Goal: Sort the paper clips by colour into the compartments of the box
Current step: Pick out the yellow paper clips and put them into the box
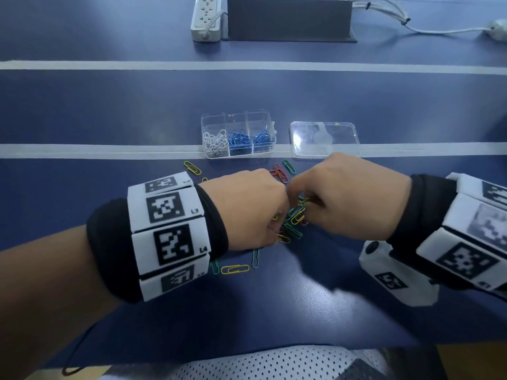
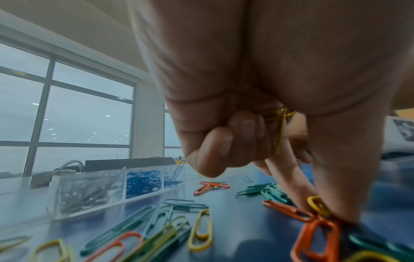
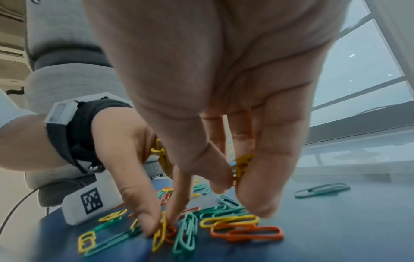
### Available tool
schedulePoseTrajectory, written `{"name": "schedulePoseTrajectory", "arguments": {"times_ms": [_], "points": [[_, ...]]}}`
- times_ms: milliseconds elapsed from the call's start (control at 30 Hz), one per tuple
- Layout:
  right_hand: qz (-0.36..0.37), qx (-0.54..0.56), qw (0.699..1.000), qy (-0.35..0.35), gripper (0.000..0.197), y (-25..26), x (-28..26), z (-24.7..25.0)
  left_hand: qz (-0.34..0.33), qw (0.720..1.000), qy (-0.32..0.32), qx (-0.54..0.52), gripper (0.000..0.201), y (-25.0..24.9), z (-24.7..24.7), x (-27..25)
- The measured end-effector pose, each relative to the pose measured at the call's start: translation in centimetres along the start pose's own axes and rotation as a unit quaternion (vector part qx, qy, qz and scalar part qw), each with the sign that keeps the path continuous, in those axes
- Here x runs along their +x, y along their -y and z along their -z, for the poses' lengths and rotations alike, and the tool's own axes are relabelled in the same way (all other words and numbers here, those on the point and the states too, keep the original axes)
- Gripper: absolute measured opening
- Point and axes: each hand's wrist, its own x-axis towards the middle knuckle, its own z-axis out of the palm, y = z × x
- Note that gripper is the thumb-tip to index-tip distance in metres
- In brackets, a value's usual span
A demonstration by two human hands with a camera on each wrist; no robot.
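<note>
1. Paper clips (image 1: 292,223) of yellow, green, red and orange colour lie loose on the blue table (image 1: 109,111), in a small heap between the two hands, with some single ones around it.
2. Behind the heap stands the clear box (image 1: 238,135) with three compartments: white clips (image 1: 215,142) in the left one, blue clips (image 1: 241,141) in the middle and in the right one. Its lid (image 1: 324,139) lies just beside it, to the right.
3. Readable writing: only "L3" and "L4" on the white marker band (image 1: 167,234) of the left wrist (the other labels are too blurred).
4. The left hand (image 1: 247,209) is palm down over the heap; its curled fingers (image 2: 224,147) keep several yellow clips (image 2: 280,124) in the palm, and the thumb with one finger pinches another yellow clip (image 3: 160,230) on the table.
5. The right hand (image 1: 348,196) also points down at the heap; its thumb and fingers hold a small bunch of yellow clips (image 3: 240,164), while one finger reaches to the table beside the left fingertips.
6. Far behind are a white power strip (image 1: 206,19) and a dark panel (image 1: 289,19).
</note>
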Motion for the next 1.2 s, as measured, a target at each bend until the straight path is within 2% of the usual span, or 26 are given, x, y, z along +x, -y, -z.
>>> {"name": "schedulePoseTrajectory", "arguments": {"times_ms": [167,367,500,633,733,800,933,1100,1200], "points": [[0.025,-0.040,0.999,-0.002,0.014,0.8,0.4,0.1,-0.015,0.999,-0.011,-0.040,0.008,0.5,0.2,-0.4],[0.031,-0.057,0.997,0.044,0.012,1.2,1.0,0.1,-0.006,0.998,-0.007,-0.060,0.008,1.5,0.6,-1.1],[0.032,-0.058,0.997,0.038,0.006,1.3,0.9,0.2,0.010,0.997,0.013,-0.081,0.014,1.9,0.6,-1.2],[0.022,-0.034,0.999,0.026,0.012,1.3,0.7,0.6,0.035,0.992,0.015,-0.120,0.009,2.1,0.8,-1.6],[0.004,-0.029,1.000,-0.006,0.019,1.0,1.1,1.2,0.075,0.983,0.004,-0.165,0.016,2.5,1.4,-1.6],[0.000,-0.021,1.000,-0.020,0.025,1.0,1.6,2.0,0.099,0.978,-0.009,-0.181,0.016,3.2,1.6,-1.5],[-0.027,0.046,0.998,-0.046,0.024,1.0,3.7,4.0,0.129,0.973,-0.040,-0.189,0.010,5.3,2.5,-1.2],[-0.060,0.187,0.978,-0.066,0.024,1.1,7.8,5.3,0.184,0.962,-0.134,-0.150,0.003,8.4,4.2,-0.3],[-0.068,0.234,0.966,-0.091,0.025,1.8,10.3,5.2,0.222,0.952,-0.172,-0.127,0.006,10.2,5.0,0.7]]}}
